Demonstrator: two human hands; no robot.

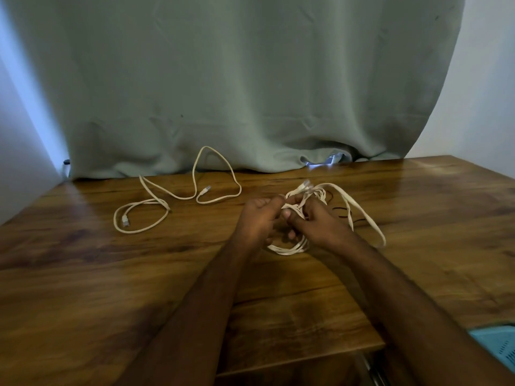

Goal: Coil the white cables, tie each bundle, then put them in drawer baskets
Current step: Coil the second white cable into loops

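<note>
Head camera shows both hands close together over the wooden table (pixel 139 274), a little right of its middle. The left hand (pixel 257 218) has its fingers curled and pinches the white cable bundle (pixel 295 207) at its left side; the right hand (pixel 317 221) is curled round the same bundle from the right, thumb toward the left hand. Both are grasping, neither is released. The bundle lies between the two hands and partly under them: some coils hang below the fingers and touch the table, two plugs stand up at the far side, and one long loose loop (pixel 362 215) goes out to the right and returns near the right wrist. I judge that this loop must be taken into the coil before tying, and the right hand is nearer to it. Thin dark strands (pixel 344 209) lie on the table just behind the right hand; maybe ties, I cannot tell.

A second white cable (pixel 167 196) lies uncoiled, well apart to the left and farther away, its length running left to right; the left hand is nearer. A blue basket (pixel 498 344) shows at the lower right edge. A grey-green curtain (pixel 250 79) hangs behind the table.
</note>
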